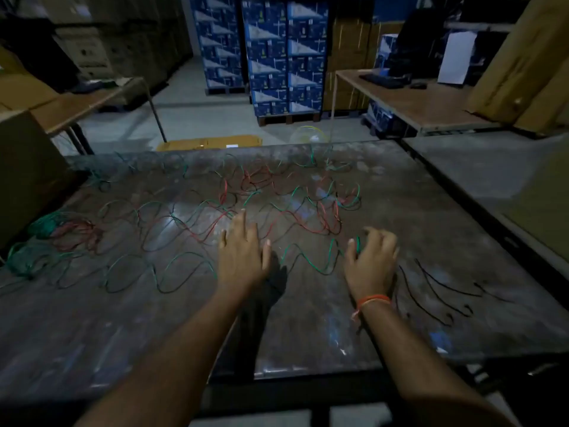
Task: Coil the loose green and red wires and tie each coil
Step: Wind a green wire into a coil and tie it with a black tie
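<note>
Worktable [308,328], dark and scuffed: loose green wires [311,260] and red wires [308,224] sprawled in loops across its middle and far half, uncoiled; bundled green and red wire heaped at the left edge [46,229]. Left hand [241,252] flat, fingers straight and spread, over the wires, holding nothing. Right hand [371,260] with curled fingers pinching the end of a green wire; black ties [437,288] lying just to its right

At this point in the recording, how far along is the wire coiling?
Done, seemingly: bundled green and red wire coils at the table's left edge. In hand: the right hand pinches the end of a loose green wire; the left hand hovers open. Left: many loose green and red wires across the dark tabletop.
</note>
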The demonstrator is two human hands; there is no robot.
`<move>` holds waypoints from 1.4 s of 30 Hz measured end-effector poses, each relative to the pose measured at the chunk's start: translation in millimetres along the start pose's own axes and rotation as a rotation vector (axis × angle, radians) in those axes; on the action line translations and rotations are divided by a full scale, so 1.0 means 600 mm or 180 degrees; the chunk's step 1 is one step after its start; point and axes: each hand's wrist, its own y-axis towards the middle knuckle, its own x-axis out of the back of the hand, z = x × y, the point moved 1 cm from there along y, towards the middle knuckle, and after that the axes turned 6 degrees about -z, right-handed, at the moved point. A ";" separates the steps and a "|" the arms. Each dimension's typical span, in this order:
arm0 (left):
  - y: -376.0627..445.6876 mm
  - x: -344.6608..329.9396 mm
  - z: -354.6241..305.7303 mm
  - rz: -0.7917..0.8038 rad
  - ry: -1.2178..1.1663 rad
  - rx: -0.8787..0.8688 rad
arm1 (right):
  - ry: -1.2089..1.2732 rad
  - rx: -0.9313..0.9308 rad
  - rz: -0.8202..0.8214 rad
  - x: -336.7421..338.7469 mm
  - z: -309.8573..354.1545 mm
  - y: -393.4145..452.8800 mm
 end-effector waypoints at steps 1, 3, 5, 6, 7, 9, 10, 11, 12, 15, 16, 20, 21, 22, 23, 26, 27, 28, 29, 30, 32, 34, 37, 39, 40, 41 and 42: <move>-0.006 0.001 0.001 0.0124 -0.0070 0.0191 | 0.0101 -0.0308 0.0117 -0.003 -0.009 -0.001; -0.015 0.000 0.010 0.0169 -0.0304 0.0467 | 0.0204 -0.0830 0.0562 -0.011 -0.021 -0.002; -0.020 -0.003 0.021 0.0453 -0.0657 0.0606 | 0.0369 -0.1042 0.1030 -0.017 -0.026 -0.003; -0.022 -0.005 0.027 0.0602 -0.0847 0.0652 | 0.0466 -0.1045 0.1199 -0.019 -0.024 -0.006; -0.025 -0.003 0.035 0.0714 -0.1006 0.0676 | 0.0554 -0.0987 0.1304 -0.019 -0.021 -0.010; -0.035 0.006 0.051 0.0855 -0.1199 0.0621 | 0.0739 -0.0880 0.1451 -0.016 -0.011 -0.024; -0.044 0.011 0.060 0.0886 -0.1241 0.0562 | 0.0827 -0.0859 0.1499 -0.014 -0.005 -0.033; -0.054 0.018 0.068 0.0872 -0.1291 0.0513 | 0.0884 -0.0853 0.1545 -0.011 0.004 -0.042; -0.067 0.026 0.077 0.0829 -0.1351 0.0480 | 0.0920 -0.0827 0.1593 -0.008 0.014 -0.052; -0.107 0.046 0.100 0.0672 -0.1531 0.0406 | 0.1116 -0.0826 0.1655 -0.005 0.037 -0.081; -0.121 0.053 0.107 0.0652 -0.1626 0.0420 | 0.1197 -0.0851 0.1639 -0.002 0.046 -0.091; -0.159 0.074 0.136 0.0545 -0.1899 0.0620 | 0.1385 -0.0820 0.1653 -0.008 0.070 -0.129; -0.164 0.079 0.145 0.0507 -0.1916 0.0662 | 0.1387 -0.0795 0.1676 -0.012 0.075 -0.136; -0.166 0.085 0.154 0.0469 -0.1894 0.0687 | 0.1400 -0.0800 0.1702 -0.015 0.080 -0.142; -0.164 0.090 0.165 0.0422 -0.1848 0.0702 | 0.1439 -0.0831 0.1714 -0.018 0.087 -0.145; -0.147 0.092 0.196 0.0306 -0.1797 0.0803 | 0.1560 -0.0862 0.1708 -0.036 0.100 -0.150; -0.138 0.091 0.206 0.0241 -0.1806 0.0836 | 0.1583 -0.0867 0.1745 -0.045 0.104 -0.151; -0.128 0.089 0.216 0.0166 -0.1815 0.0864 | 0.1600 -0.0853 0.1782 -0.053 0.111 -0.149; -0.118 0.086 0.224 0.0089 -0.1814 0.0878 | 0.1634 -0.0849 0.1795 -0.060 0.119 -0.147; -0.108 0.082 0.231 0.0024 -0.1790 0.0895 | 0.1668 -0.0880 0.1799 -0.067 0.128 -0.145; -0.088 0.075 0.245 -0.0089 -0.1693 0.0921 | 0.1846 -0.0975 0.1833 -0.086 0.145 -0.140; -0.068 0.069 0.260 -0.0187 -0.1545 0.0922 | 0.1977 -0.0956 0.1924 -0.109 0.165 -0.137; -0.042 0.067 0.292 -0.0402 -0.1282 0.0988 | 0.2159 -0.0807 0.2188 -0.143 0.201 -0.136; -0.036 0.073 0.323 -0.0592 -0.0974 0.1024 | 0.2261 -0.0690 0.2315 -0.163 0.226 -0.141; -0.037 0.075 0.343 -0.0626 -0.0724 0.1026 | 0.2286 -0.0658 0.2370 -0.173 0.238 -0.147; -0.037 0.076 0.366 -0.0619 -0.0467 0.1046 | 0.2311 -0.0652 0.2422 -0.183 0.248 -0.154; -0.036 0.078 0.391 -0.0602 -0.0252 0.1107 | 0.2331 -0.0650 0.2462 -0.193 0.256 -0.161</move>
